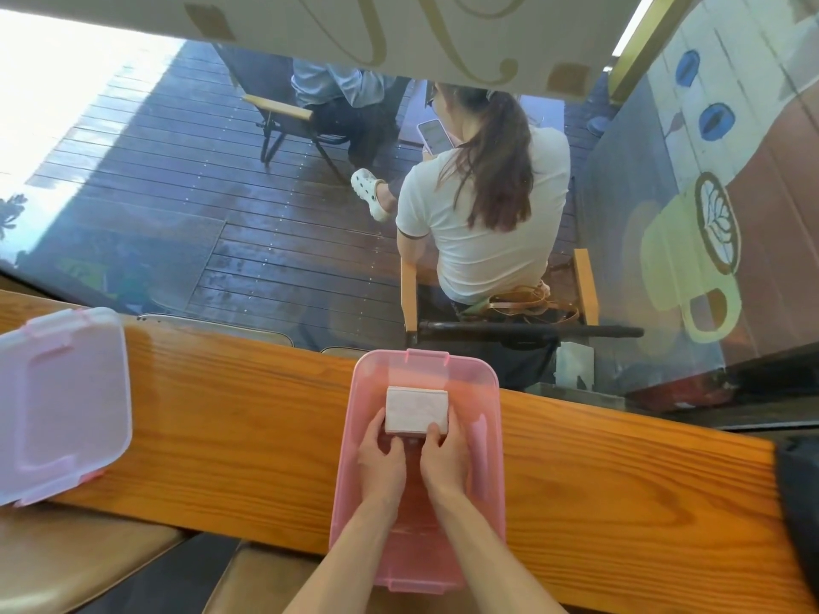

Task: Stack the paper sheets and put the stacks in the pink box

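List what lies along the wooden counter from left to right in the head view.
Clear lid → bare wooden counter → pink box, where both hands hold the paper stack → dark object at the right edge.

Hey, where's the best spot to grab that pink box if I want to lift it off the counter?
Take the pink box by its two long side rims, one hand from each side. It's long, narrow and open-topped, so that hold likely keeps it level and the paper stack inside steady.
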